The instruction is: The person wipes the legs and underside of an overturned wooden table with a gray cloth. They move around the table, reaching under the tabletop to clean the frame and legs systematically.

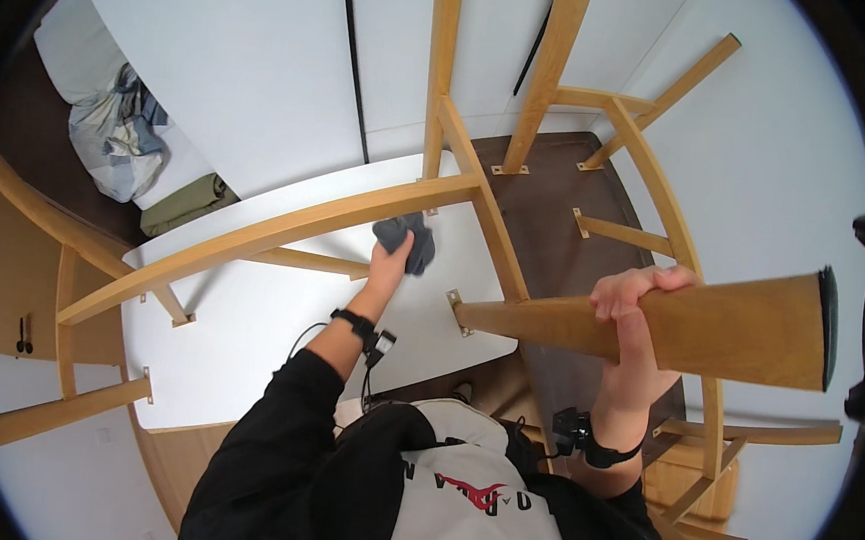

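My left hand (389,261) is closed around a dark grey cloth (421,243), which is against or just above the white panel (230,361). This panel seems to be the underside of an upturned table. My right hand (636,314) grips a thick wooden leg (737,329) with a dark pad on its end. That leg points up toward the camera and meets the white panel at a metal bracket (461,313). A long wooden stretcher (277,225) crosses over the panel, left of my left hand.
At the right lies a dark brown panel (558,196) with upturned wooden legs (520,144) on brackets. White cabinet doors (252,54) stand behind. Rumpled checked bedding (114,146) and a folded green cloth (185,207) are at the left. A wooden stool (696,480) sits at the lower right.
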`<action>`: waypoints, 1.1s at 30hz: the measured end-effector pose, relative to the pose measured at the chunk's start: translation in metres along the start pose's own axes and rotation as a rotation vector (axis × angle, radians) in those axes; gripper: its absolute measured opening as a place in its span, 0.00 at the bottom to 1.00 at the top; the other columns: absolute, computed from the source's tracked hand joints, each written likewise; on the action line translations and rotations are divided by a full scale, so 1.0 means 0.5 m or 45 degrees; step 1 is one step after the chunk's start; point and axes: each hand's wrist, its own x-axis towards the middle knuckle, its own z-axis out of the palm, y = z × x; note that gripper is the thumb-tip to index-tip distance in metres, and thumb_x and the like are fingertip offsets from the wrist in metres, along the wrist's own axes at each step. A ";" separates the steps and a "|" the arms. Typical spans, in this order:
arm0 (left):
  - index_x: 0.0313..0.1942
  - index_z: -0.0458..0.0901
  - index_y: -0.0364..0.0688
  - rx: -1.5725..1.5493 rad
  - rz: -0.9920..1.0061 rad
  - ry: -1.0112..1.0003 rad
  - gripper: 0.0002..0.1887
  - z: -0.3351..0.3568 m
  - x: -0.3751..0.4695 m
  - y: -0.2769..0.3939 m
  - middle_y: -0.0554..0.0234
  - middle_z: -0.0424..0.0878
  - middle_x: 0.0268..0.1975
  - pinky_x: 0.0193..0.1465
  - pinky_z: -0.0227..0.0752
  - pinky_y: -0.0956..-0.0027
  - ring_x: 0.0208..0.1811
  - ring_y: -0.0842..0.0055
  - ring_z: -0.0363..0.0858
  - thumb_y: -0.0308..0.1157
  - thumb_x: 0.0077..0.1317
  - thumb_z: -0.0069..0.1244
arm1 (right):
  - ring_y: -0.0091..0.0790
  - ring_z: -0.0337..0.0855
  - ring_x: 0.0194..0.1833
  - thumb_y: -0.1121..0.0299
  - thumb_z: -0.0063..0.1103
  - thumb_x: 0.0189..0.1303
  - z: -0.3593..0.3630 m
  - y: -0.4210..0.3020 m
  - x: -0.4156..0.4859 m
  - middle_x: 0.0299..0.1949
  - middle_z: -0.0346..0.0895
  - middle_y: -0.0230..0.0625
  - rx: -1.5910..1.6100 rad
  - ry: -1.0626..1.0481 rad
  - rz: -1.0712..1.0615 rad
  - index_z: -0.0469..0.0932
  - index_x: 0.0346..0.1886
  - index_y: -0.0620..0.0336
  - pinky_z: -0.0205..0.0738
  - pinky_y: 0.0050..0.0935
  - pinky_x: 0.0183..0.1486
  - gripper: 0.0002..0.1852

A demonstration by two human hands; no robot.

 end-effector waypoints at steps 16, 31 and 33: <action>0.80 0.60 0.37 -0.537 0.293 -0.175 0.35 0.153 0.276 0.103 0.50 0.70 0.77 0.77 0.71 0.62 0.75 0.61 0.73 0.19 0.75 0.53 | 0.33 0.74 0.32 0.64 0.69 0.71 0.015 -0.008 0.002 0.32 0.72 0.31 -0.177 0.070 0.031 0.64 0.58 0.50 0.76 0.44 0.42 0.22; 0.79 0.60 0.33 0.628 0.957 0.222 0.53 0.185 0.411 0.111 0.40 0.72 0.75 0.77 0.69 0.53 0.76 0.46 0.71 0.31 0.56 0.75 | 0.31 0.76 0.29 0.63 0.71 0.71 0.015 -0.002 0.003 0.29 0.72 0.29 -0.222 0.102 -0.017 0.66 0.57 0.48 0.75 0.37 0.37 0.21; 0.78 0.62 0.36 0.492 0.787 0.170 0.55 0.180 0.410 0.080 0.41 0.73 0.74 0.76 0.71 0.53 0.76 0.47 0.72 0.33 0.53 0.77 | 0.30 0.76 0.29 0.64 0.71 0.71 0.013 -0.001 0.004 0.29 0.72 0.29 -0.208 0.099 -0.027 0.67 0.57 0.48 0.75 0.37 0.36 0.21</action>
